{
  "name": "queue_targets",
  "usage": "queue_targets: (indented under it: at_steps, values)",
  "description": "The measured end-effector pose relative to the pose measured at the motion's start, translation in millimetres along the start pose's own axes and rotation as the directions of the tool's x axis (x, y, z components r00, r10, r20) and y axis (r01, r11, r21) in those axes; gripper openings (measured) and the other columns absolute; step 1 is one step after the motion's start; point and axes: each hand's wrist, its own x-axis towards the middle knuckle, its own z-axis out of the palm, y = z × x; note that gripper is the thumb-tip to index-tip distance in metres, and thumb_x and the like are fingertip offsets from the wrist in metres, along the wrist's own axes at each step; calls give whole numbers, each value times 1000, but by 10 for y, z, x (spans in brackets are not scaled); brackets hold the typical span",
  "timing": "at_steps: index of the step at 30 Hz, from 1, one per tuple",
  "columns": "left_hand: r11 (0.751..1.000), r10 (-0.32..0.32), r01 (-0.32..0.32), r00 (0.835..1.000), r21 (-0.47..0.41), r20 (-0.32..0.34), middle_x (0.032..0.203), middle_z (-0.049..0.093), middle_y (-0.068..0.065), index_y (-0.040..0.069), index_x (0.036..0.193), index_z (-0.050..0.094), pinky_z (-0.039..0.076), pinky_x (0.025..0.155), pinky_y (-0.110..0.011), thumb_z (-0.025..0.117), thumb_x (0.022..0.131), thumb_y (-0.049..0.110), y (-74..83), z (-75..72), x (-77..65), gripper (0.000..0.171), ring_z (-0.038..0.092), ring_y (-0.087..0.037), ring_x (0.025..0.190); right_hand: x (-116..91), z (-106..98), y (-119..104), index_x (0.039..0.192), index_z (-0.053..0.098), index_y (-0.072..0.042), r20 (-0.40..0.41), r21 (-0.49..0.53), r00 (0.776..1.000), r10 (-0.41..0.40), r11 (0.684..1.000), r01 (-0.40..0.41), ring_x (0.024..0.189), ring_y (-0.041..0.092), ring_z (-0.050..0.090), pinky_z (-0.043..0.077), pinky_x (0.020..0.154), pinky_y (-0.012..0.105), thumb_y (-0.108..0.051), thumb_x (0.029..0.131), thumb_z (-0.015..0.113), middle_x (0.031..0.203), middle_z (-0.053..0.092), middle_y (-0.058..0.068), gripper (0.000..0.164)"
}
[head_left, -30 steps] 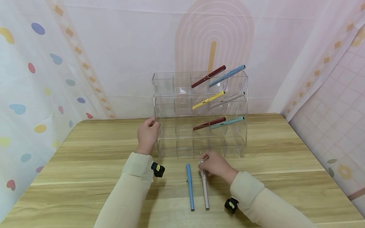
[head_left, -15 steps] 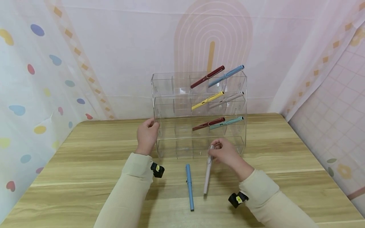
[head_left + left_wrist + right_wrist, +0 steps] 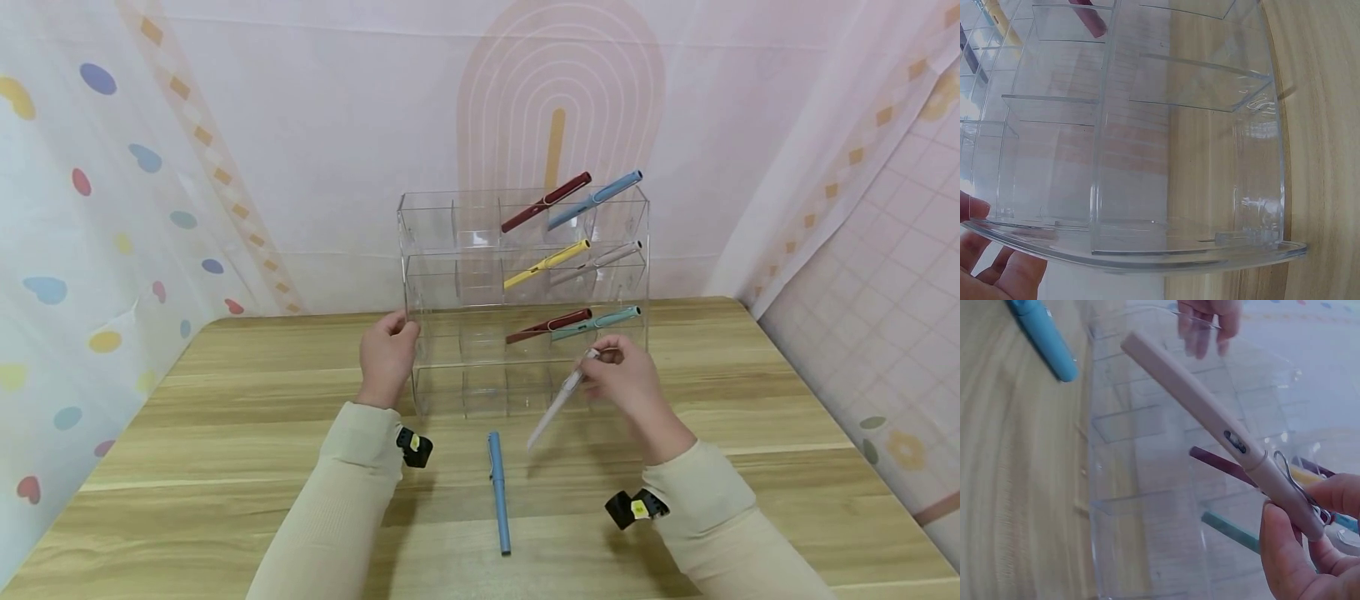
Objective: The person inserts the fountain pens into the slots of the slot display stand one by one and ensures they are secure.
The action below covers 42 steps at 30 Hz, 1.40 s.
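Note:
A clear acrylic pen rack [image 3: 483, 367] with several tiers of compartments stands upright on the table. My left hand [image 3: 386, 358] holds its left side panel; in the left wrist view the thumb [image 3: 974, 207] lies on one face and the fingers on the other. With thumb and fingertips, my right hand [image 3: 628, 379] pinches a pale pink pen [image 3: 1191, 394] by its clip end. That pen slants in the air in front of the rack's lowest tier, its other end pointing down-left. On the table before the rack lies a blue pen [image 3: 499, 496].
Pens lean in the rack's third and fourth columns: dark red [image 3: 547, 202] and light blue [image 3: 596, 200] on top, yellow [image 3: 547, 265] and greyish [image 3: 600, 262] below, then dark red [image 3: 551, 326] and teal [image 3: 597, 323]. A patterned cloth [image 3: 337, 167] hangs behind the wooden table [image 3: 225, 467].
My right hand has lifted the pale pink pen off the table and carried it up and right, tilting it toward the rack. The left hand stays on the side panel.

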Motion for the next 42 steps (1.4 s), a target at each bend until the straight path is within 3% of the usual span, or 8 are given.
queue_targets:
  at_steps: [16,29,42]
  values:
    - [1000,10,-10,1000,-5,-7,100,63,-11,5,121,67,37,62,-27,49,93,16,2,3,-6,34,47,-18,76,16,-69,-45,100,43,-5,-249,197,967,-57,974,109,69,4,60,55,61,22,-1,89,62,85,47,1,23]
    - [1000,-6,6,1000,5,-3,101,63,-12,5,122,66,38,65,-27,48,93,15,-2,0,13,35,49,-20,82,50,50,70,94,43,-5,-337,261,938,-86,948,180,68,2,63,54,60,21,4,87,61,86,47,2,21]
    - [1000,-29,29,1000,1,4,106,64,-13,5,124,65,39,67,-28,48,93,16,9,0,11,36,50,-21,87,55,224,229,91,45,-3,-367,276,927,-78,943,188,68,0,57,52,56,18,9,84,62,85,46,2,22]
